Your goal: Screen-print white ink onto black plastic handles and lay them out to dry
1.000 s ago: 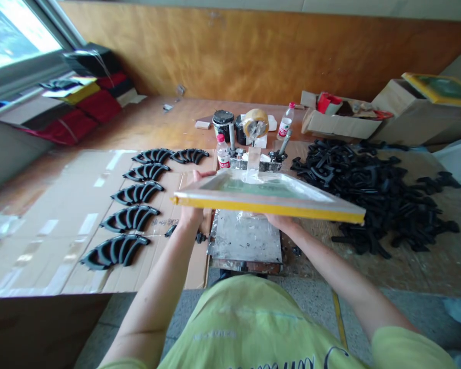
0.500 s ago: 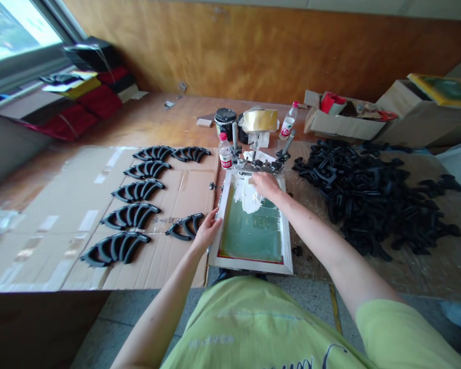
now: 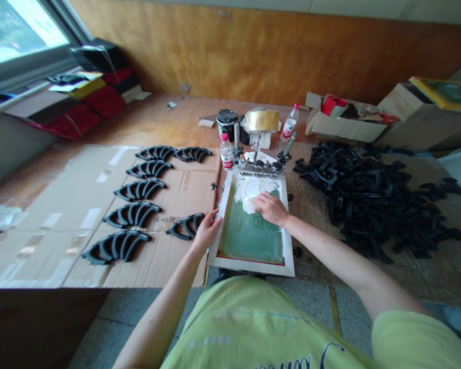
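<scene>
A white-framed printing screen [image 3: 288, 256] with green mesh lies flat on the table, clamped at its far end by a metal hinge fixture [image 3: 259, 164]. White ink is smeared over the far part of the mesh. My left hand [image 3: 206, 229] grips the frame's left edge. My right hand [image 3: 269, 207] is closed on a squeegee I can barely see, pressed on the mesh at the edge of the white ink. A black curved plastic part [image 3: 185, 226] lies on the cardboard just left of the frame.
Several more black curved parts [image 3: 138, 189] are laid out in a row on flattened cardboard [image 3: 61, 220]. A big heap of the same parts [image 3: 372, 192] fills the right side. Bottles [image 3: 226, 152], an ink can [image 3: 227, 121], tape and cardboard boxes [image 3: 346, 125] stand behind the screen.
The screen, held raised a second ago, now lies flat. My right hand went to its far end and has since slid toward me across the mesh. My left hand moved to the frame's left edge.
</scene>
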`<state>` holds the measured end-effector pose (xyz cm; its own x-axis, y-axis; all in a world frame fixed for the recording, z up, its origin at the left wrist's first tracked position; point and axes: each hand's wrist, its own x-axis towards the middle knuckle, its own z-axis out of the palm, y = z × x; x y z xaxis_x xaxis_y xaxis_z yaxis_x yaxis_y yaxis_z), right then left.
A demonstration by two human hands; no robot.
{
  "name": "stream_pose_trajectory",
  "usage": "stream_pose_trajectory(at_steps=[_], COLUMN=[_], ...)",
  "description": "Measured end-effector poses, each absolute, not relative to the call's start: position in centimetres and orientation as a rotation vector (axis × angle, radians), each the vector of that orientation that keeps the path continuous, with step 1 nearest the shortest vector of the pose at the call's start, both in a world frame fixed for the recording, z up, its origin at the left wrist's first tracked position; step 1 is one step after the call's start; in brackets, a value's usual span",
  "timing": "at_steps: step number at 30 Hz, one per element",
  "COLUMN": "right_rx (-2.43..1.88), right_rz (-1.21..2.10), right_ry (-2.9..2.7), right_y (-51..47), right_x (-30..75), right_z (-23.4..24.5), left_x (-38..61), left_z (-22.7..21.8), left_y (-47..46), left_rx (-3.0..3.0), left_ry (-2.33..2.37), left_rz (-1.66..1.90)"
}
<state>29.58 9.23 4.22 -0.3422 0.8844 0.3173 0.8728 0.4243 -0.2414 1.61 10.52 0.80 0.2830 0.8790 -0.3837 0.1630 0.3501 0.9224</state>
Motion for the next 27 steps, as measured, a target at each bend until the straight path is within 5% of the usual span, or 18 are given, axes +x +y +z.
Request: stream_pose_trajectory(at_steps=[6,12,18,22,27], right_rx=[-1.652,-1.941,-2.210,-1.984,-1.874], right_rz=[0.192,0.057,0.203,0.409,0.209], right_ry=[-2.193,-1.789,-1.297,-1.810,-1.917], right_y=[12.0,16.8,11.6,8.6,5.7], right_x=[29.8,35.4,40.2,34.6,25.9], right_z=[6.8,10.8,6.3,2.3,2.4], left_x=[1.4,1.8,6.0,7.8,8.7], left_z=[3.2,10.4,15.7,14.0,6.8], left_y=[10.6,11.6,15.8,15.8,9.2], left_rx=[1.151,1.190,1.143,0.971,0.739], left_ry=[1.229,1.164,0.910,0.956,1.023], left_rz=[0.623,0.716,1.091,1.152,0.510])
